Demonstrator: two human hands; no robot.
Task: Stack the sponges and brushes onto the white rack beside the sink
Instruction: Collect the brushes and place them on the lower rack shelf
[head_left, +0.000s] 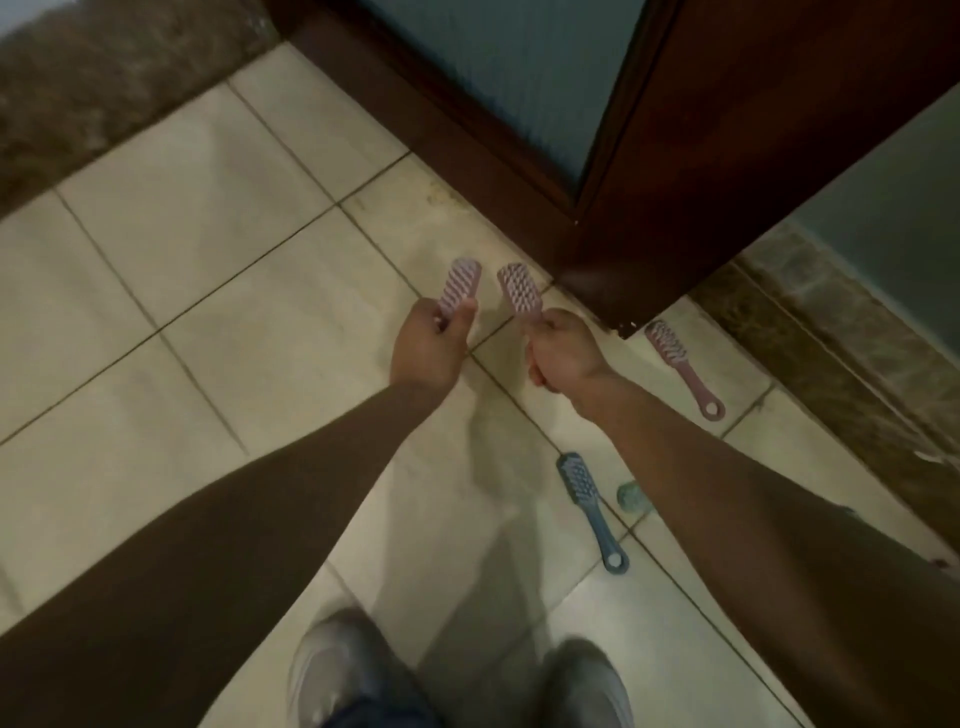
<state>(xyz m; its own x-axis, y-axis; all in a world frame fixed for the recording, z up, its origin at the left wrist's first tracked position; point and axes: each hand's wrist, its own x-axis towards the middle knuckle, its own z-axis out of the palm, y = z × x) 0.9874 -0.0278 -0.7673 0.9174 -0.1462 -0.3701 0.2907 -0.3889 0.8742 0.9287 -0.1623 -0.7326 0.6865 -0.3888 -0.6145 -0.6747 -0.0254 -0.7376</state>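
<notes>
My left hand (431, 343) grips the handle of a pink brush (460, 283), its head pointing away from me. My right hand (563, 351) holds a second pink brush (517, 288) the same way, bristles facing me. Both hands hover above the tiled floor, side by side and a little apart. On the floor to the right lies a third pink brush (680, 364). A blue brush (589, 506) lies nearer to me, with a small green sponge-like thing (631, 493) beside it, partly hidden by my right forearm. No rack or sink is in view.
A dark wooden door frame (623, 208) with frosted glass stands just beyond my hands. A brown stone skirting (831, 353) runs along the right wall and another along the upper left. My grey shoes (467, 675) are at the bottom on the beige tiles.
</notes>
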